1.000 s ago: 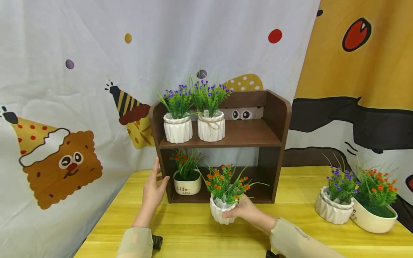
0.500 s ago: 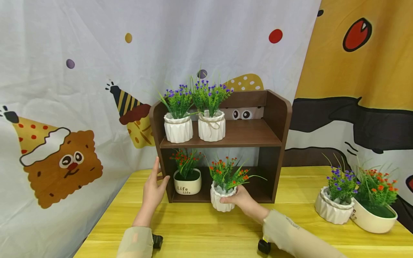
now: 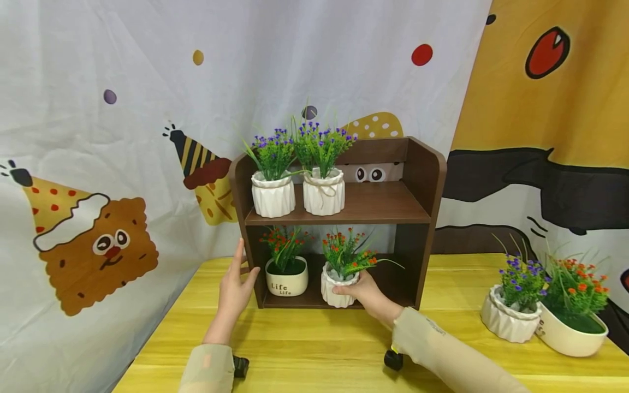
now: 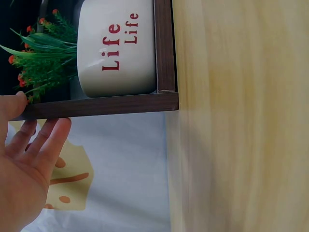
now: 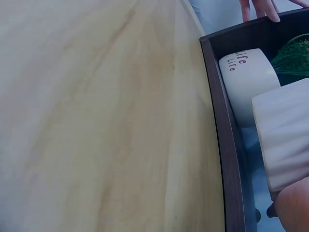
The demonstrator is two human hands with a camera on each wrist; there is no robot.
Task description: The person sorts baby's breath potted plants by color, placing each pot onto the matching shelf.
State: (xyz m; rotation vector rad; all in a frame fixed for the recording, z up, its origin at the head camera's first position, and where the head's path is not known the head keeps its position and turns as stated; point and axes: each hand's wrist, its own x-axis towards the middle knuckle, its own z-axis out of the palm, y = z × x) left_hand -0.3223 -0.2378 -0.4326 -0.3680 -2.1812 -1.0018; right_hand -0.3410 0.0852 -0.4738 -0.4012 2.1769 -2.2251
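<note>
My right hand [image 3: 367, 295] grips a white ridged flowerpot [image 3: 339, 292] of orange-red artificial flowers at the front of the brown shelf's [image 3: 339, 218] lower compartment. In the right wrist view, that pot [image 5: 285, 135] tilts over the lower board; whether its base touches cannot be told. My left hand [image 3: 237, 286] holds the shelf's left side panel, thumb at the front edge and fingers on the outer face, as the left wrist view shows at the panel [image 4: 106, 104]. Left of the held pot stands a cream "Life" planter [image 3: 287, 278] with red flowers.
Two white pots of purple flowers, one at the left [image 3: 273, 196] and one nearer the middle [image 3: 324, 194], stand on the upper board. On the yellow table [image 3: 304, 355], a purple-flowered pot [image 3: 511, 316] touches a cream planter [image 3: 572, 333] at right. A printed curtain [image 3: 147, 109] hangs behind.
My right hand has carried the orange-red flowerpot forward, from in front of the shelf to over the front edge of its lower board. The left hand has stayed at the side panel.
</note>
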